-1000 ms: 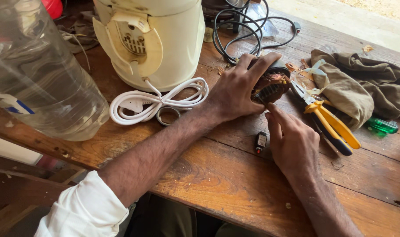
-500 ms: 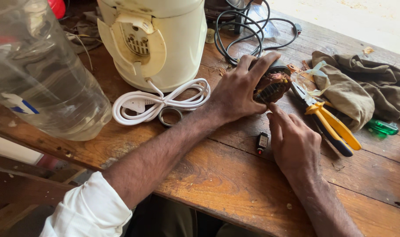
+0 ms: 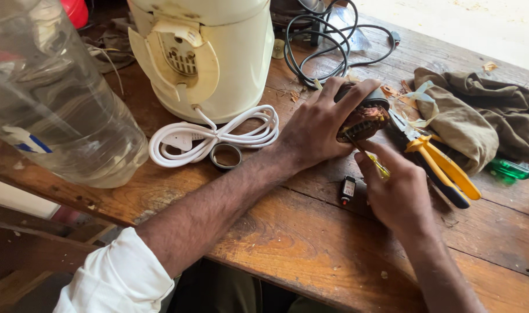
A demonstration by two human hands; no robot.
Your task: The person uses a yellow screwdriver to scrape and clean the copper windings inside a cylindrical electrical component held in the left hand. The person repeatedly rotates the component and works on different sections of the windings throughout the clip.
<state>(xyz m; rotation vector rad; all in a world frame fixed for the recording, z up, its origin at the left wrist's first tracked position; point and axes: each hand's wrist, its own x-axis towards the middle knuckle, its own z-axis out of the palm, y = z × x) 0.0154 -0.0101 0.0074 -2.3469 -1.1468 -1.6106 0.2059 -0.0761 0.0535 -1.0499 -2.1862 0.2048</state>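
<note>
The left hand (image 3: 314, 130) lies flat over a small electric motor (image 3: 364, 120) with copper-brown windings, fingers spread and pressing it down onto the wooden workbench (image 3: 311, 237), right of centre and towards the far side. The right hand (image 3: 398, 194) is closed around a slim tool with a yellowish, see-through handle (image 3: 379, 167), apparently a small screwdriver, and its thin shaft angles up into the near edge of the motor. Where the tip sits is hidden between the fingers, so I cannot tell what it bears on.

As for progress: the motor is out on the bench, bare and apart from any housing, so to my eye the opening-up is done and the fine work on the motor itself is in hand. The cream-coloured appliance body (image 3: 209, 55) stands at the far left with its white cord (image 3: 218, 136) bundled in front, a small dark ring (image 3: 225, 156) just near of the cord. I judge that nothing looks refitted.

Just right of the motor lie yellow-handled pliers (image 3: 444, 168), untouched, with an olive cloth (image 3: 479, 119) beyond them and a green-handled tool (image 3: 510, 169) at its near edge. A little black part (image 3: 348, 189) rests just left of the right hand. A large clear plastic bottle (image 3: 55, 104) looms at near left; black cables (image 3: 328, 46) coil at the far side.
</note>
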